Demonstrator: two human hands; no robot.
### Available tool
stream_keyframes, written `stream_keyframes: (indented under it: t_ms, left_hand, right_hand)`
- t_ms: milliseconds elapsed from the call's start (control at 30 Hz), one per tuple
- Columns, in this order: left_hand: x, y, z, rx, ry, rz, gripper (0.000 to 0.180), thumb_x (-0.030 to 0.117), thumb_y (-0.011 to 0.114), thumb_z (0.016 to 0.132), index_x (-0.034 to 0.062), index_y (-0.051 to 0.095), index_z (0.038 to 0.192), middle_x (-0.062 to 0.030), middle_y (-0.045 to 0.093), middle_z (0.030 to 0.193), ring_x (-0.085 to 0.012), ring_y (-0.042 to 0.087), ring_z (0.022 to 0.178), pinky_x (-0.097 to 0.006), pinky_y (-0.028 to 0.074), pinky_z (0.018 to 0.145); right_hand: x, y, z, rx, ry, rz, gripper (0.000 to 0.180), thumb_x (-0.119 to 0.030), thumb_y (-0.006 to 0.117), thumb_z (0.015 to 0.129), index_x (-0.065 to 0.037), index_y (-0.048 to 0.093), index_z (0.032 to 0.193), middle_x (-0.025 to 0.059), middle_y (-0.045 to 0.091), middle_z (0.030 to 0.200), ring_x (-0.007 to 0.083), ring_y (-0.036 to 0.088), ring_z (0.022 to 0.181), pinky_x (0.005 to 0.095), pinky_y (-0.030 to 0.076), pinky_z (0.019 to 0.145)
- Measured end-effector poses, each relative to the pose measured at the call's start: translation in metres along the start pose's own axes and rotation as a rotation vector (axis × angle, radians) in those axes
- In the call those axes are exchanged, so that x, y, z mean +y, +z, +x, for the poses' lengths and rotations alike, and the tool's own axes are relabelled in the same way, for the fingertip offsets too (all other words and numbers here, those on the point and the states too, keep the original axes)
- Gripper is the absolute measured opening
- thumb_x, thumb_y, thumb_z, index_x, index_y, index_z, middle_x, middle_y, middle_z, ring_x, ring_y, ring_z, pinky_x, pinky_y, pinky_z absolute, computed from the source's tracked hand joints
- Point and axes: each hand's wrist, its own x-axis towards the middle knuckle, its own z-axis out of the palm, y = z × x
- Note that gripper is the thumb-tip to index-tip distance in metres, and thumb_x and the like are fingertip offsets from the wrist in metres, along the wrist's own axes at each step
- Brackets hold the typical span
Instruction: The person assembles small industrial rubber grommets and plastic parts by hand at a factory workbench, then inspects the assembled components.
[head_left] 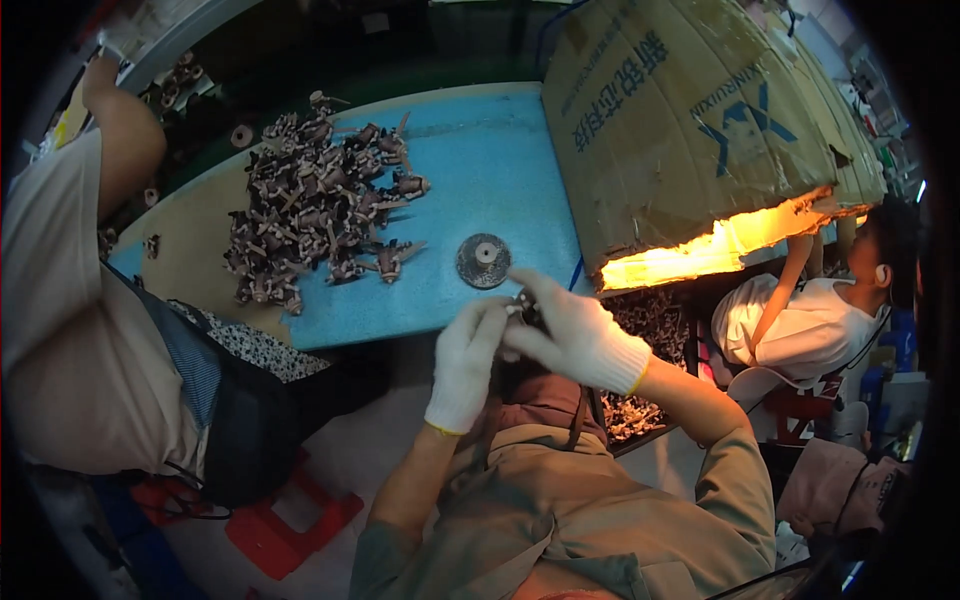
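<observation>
Both of my hands wear white knit gloves and meet at the front edge of the blue-topped table [450,150]. In my right hand [580,335] is a small dark figurine [527,308], mostly hidden by the fingers. My left hand [468,355] pinches a pale bit of it from the other side. Just beyond my fingers lies a round, dark grey disc [470,265] with a lighter hub. Further left, many small brown-and-pink figurines [310,190] are heaped on the tabletop, some with thin parts sticking out.
A large cardboard box [640,140] stands at the right, glowing orange along its lower opening. Below it, a tray of small parts [632,418] sits beside my right arm. One person [90,330] is close at the left, another [800,320] sits at the right. A red stool [290,525] is lower left.
</observation>
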Motion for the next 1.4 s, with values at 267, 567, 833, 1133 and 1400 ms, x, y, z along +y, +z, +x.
stream_keyframes:
  t_ms: [267, 567, 833, 1133, 1400]
  left_hand:
    - [0.008, -0.021, 0.044, 0.107, 0.268, 0.321, 0.035, 0.017, 0.061, 0.103, -0.0029, 0.061, 0.133, -0.0121, 0.069, 0.117, -0.0139, 0.067, 0.082, -0.030, 0.055, 0.077]
    - [-0.014, -0.028, 0.097, 0.071, 0.328, 0.556, 0.041, 0.016, 0.066, 0.092, 0.0023, 0.063, 0.131, -0.0225, 0.071, 0.114, -0.0400, 0.069, 0.105, -0.044, 0.054, 0.090]
    - [0.014, -0.021, 0.094, 0.114, 0.498, 0.030, 0.040, 0.023, 0.057, 0.106, -0.0058, 0.059, 0.134, -0.0149, 0.064, 0.128, -0.0204, 0.059, 0.118, -0.034, 0.043, 0.107]
    - [-0.009, -0.021, 0.122, 0.021, 0.515, 0.164, 0.041, 0.029, 0.049, 0.109, -0.0042, 0.065, 0.126, -0.0129, 0.067, 0.121, -0.0215, 0.060, 0.112, -0.035, 0.046, 0.103]
    - [-0.005, -0.037, 0.040, -0.233, 0.056, -0.137, 0.043, 0.036, 0.050, 0.110, 0.0004, 0.061, 0.133, -0.0074, 0.068, 0.113, -0.0164, 0.066, 0.087, -0.029, 0.054, 0.068]
  right_hand:
    - [0.021, -0.002, 0.063, 0.126, 0.220, 0.219, 0.046, -0.034, 0.064, 0.101, 0.001, 0.058, 0.131, 0.0212, 0.072, 0.098, 0.0294, 0.075, 0.089, 0.0402, 0.058, 0.079]
    - [0.004, 0.002, 0.100, 0.066, 0.084, -0.486, 0.030, -0.032, 0.061, 0.100, -0.003, 0.059, 0.106, 0.0228, 0.071, 0.095, 0.0393, 0.075, 0.081, 0.0483, 0.061, 0.071]
    - [-0.006, -0.011, 0.107, -0.093, 0.229, -0.395, 0.030, -0.020, 0.067, 0.091, 0.001, 0.064, 0.111, 0.0215, 0.071, 0.103, 0.0355, 0.076, 0.089, 0.0476, 0.062, 0.070]
    - [0.011, 0.022, 0.108, 0.019, -0.044, -0.531, 0.030, -0.016, 0.064, 0.089, 0.005, 0.069, 0.110, 0.0202, 0.071, 0.096, 0.0340, 0.076, 0.080, 0.0425, 0.062, 0.063]
    - [0.008, 0.052, 0.034, 0.513, -0.244, -0.206, 0.032, -0.035, 0.057, 0.099, -0.003, 0.063, 0.103, 0.0147, 0.071, 0.081, 0.0339, 0.073, 0.069, 0.0456, 0.058, 0.056]
